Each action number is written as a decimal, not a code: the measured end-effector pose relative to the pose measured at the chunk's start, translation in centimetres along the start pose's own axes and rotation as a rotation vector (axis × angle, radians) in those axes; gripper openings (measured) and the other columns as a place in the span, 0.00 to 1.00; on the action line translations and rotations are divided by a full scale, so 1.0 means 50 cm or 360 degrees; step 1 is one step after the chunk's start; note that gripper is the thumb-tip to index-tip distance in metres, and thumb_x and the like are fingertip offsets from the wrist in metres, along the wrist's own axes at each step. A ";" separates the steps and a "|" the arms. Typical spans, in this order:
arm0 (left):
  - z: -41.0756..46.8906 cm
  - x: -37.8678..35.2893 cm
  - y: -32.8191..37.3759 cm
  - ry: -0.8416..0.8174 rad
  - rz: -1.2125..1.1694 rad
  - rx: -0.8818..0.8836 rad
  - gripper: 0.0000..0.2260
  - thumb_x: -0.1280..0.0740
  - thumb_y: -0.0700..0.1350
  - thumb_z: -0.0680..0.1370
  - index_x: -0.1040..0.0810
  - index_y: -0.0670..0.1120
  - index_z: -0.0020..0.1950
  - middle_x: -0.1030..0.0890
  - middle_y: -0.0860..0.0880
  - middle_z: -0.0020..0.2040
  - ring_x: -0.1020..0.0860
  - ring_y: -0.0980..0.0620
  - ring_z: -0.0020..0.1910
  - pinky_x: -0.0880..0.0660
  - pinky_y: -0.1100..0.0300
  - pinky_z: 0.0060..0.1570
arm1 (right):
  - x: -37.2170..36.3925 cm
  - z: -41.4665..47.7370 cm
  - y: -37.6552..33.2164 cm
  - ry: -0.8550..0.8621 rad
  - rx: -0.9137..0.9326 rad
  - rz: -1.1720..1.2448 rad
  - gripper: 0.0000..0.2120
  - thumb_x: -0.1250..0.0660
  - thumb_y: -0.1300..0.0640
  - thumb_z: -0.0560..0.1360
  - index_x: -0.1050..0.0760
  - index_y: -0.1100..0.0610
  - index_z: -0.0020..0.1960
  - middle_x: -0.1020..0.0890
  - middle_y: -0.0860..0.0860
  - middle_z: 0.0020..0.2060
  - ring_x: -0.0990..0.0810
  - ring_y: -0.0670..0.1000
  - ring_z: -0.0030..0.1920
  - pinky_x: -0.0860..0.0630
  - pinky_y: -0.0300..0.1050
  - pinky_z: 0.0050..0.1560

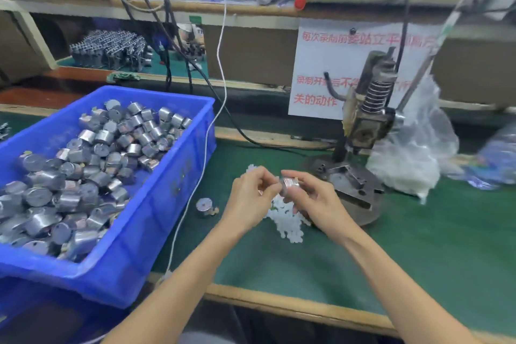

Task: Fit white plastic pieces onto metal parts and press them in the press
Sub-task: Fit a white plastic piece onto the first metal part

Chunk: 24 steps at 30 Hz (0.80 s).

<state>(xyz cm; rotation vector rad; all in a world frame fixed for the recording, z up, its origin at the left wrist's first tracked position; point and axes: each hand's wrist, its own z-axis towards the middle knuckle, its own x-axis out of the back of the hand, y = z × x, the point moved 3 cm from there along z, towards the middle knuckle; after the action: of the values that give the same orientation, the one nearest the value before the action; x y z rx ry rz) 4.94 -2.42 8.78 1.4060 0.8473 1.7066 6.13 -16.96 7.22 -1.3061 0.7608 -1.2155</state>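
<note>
Both hands meet just above the pile of white plastic pieces (287, 222) on the green worktop (418, 232). My right hand (312, 200) grips a metal part (290, 184), its end turned toward my left hand (252, 195), whose fingertips pinch something tiny, likely one white piece, for fitting. Near my right hand stands the press (365, 120).

A round silvery metal part (290, 185) is pinched between the left hand (251, 195) and right hand (314, 200), above a heap of white plastic pieces (286, 222); the dark press (361, 131) stands just behind.
</note>
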 end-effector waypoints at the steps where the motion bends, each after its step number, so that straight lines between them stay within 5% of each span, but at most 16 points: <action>1: 0.000 -0.025 -0.017 -0.0098 0.0010 -0.0031 0.06 0.32 0.39 0.74 0.23 0.48 0.38 0.22 0.59 0.34 0.22 0.57 0.40 0.30 0.66 0.41 | 0.010 -0.013 0.023 0.0041 -0.0047 -0.0028 0.12 0.35 0.62 0.77 0.24 0.57 0.61 0.17 0.44 0.37 0.20 0.40 0.37 0.26 0.34 0.36; 4: 0.001 -0.050 -0.071 -0.0229 0.0213 -0.0206 0.02 0.33 0.43 0.76 0.21 0.48 0.44 0.22 0.60 0.39 0.26 0.60 0.44 0.35 0.71 0.44 | 0.014 -0.044 0.081 0.0146 -0.0125 -0.0070 0.12 0.36 0.63 0.77 0.26 0.50 0.57 0.18 0.46 0.44 0.19 0.42 0.41 0.25 0.36 0.40; 8: -0.015 -0.065 -0.132 -0.0378 0.0773 -0.0453 0.10 0.29 0.52 0.73 0.20 0.51 0.51 0.25 0.53 0.49 0.33 0.54 0.50 0.36 0.59 0.53 | -0.001 -0.074 0.126 0.0254 -0.0119 -0.0216 0.11 0.34 0.60 0.76 0.27 0.49 0.56 0.18 0.43 0.41 0.19 0.42 0.40 0.26 0.34 0.42; 12: -0.035 -0.084 -0.141 -0.0216 0.0651 -0.0501 0.09 0.28 0.51 0.72 0.19 0.50 0.48 0.26 0.52 0.46 0.34 0.56 0.46 0.38 0.62 0.47 | -0.013 -0.085 0.142 0.0300 0.0023 -0.0380 0.13 0.35 0.61 0.77 0.31 0.45 0.55 0.20 0.48 0.50 0.19 0.45 0.45 0.22 0.40 0.46; 16: -0.015 -0.073 -0.148 -0.0032 0.0618 -0.0387 0.03 0.28 0.45 0.72 0.18 0.46 0.43 0.22 0.50 0.42 0.28 0.50 0.45 0.36 0.61 0.45 | -0.037 -0.052 0.147 0.0254 0.0094 -0.0535 0.12 0.36 0.60 0.77 0.30 0.57 0.60 0.23 0.52 0.51 0.21 0.53 0.47 0.24 0.52 0.51; 21: -0.007 -0.062 -0.150 0.0051 0.0637 -0.0397 0.01 0.27 0.42 0.71 0.17 0.46 0.40 0.20 0.51 0.38 0.26 0.47 0.41 0.39 0.61 0.41 | -0.048 -0.016 0.137 0.0300 0.0136 -0.0536 0.13 0.36 0.63 0.77 0.29 0.61 0.61 0.25 0.51 0.49 0.22 0.54 0.45 0.24 0.55 0.50; 24: -0.011 -0.056 -0.150 0.0146 0.0564 -0.0402 0.04 0.26 0.37 0.70 0.17 0.45 0.41 0.18 0.51 0.39 0.24 0.47 0.40 0.38 0.61 0.41 | -0.045 -0.028 0.122 0.0346 0.0185 -0.0411 0.13 0.35 0.64 0.76 0.28 0.53 0.59 0.25 0.46 0.51 0.22 0.48 0.44 0.22 0.51 0.44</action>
<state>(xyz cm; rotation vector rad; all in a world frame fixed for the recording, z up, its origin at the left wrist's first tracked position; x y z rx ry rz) 5.73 -1.14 0.90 1.3690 0.4240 2.0758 5.61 -16.19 0.62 -1.2146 0.6768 -1.6048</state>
